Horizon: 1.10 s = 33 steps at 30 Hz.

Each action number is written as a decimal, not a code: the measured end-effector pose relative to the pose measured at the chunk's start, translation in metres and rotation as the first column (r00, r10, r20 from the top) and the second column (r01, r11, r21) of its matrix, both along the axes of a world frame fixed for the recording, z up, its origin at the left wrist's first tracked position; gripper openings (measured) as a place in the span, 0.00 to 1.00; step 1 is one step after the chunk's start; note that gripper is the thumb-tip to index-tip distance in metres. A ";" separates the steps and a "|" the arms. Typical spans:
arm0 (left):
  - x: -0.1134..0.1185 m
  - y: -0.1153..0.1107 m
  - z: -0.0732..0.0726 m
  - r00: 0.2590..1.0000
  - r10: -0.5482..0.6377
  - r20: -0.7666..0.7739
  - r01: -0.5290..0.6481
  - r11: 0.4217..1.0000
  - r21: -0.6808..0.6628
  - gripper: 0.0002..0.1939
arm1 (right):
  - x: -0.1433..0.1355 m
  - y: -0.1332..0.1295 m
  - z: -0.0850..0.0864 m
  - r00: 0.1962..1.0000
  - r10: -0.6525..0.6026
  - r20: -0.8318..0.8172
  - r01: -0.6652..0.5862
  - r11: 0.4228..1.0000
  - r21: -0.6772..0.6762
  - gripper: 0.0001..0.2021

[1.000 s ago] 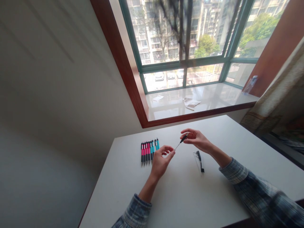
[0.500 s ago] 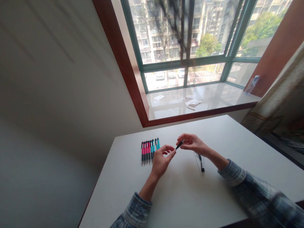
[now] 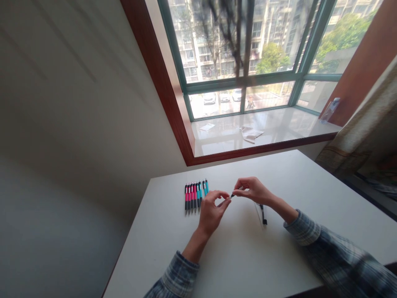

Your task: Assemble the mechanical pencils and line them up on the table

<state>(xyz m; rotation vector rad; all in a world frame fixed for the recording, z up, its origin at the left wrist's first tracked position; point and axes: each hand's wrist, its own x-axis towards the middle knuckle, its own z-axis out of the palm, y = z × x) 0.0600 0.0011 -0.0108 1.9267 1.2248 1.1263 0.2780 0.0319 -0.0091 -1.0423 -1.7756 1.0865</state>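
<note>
Above the table, my left hand (image 3: 211, 211) pinches the lower left end of a small black pen part (image 3: 232, 195) between thumb and forefinger. My right hand (image 3: 252, 190) has its fingers closed around the other end, and most of the piece is hidden by them. The two hands' fingertips almost meet. Below my right hand lie a thin black pen piece (image 3: 263, 215) and a clear strip (image 3: 258, 214) beside it. To the left of my left hand, a row of pink-and-black and blue-and-black pens (image 3: 191, 198) lies side by side, tips toward me.
The white table (image 3: 149, 244) meets the wall below a window with a red-brown frame (image 3: 161, 78). A paper (image 3: 207, 127), a crumpled cloth or tissue (image 3: 251, 134) and a clear bottle (image 3: 330, 111) are on the sill. A curtain (image 3: 353, 128) hangs at right.
My right fingers have slid down and left over the black pen part, covering its silvery tip, which showed before. My left hand has hardly moved.
</note>
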 end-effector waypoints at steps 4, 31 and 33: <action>-0.001 -0.001 0.001 0.997 -0.004 -0.071 0.010 0.996 0.083 0.03 | -0.002 -0.001 -0.005 0.981 -0.081 0.175 0.074 0.996 0.048 0.22; -0.005 0.002 0.000 0.988 0.052 -0.147 -0.031 0.989 0.142 0.02 | 0.012 0.003 0.001 0.944 0.003 0.329 -0.049 0.990 0.131 0.23; -0.006 0.002 -0.002 0.990 0.060 -0.127 -0.044 0.991 0.125 0.03 | 0.013 0.002 0.004 0.968 0.015 0.250 -0.050 0.989 0.138 0.16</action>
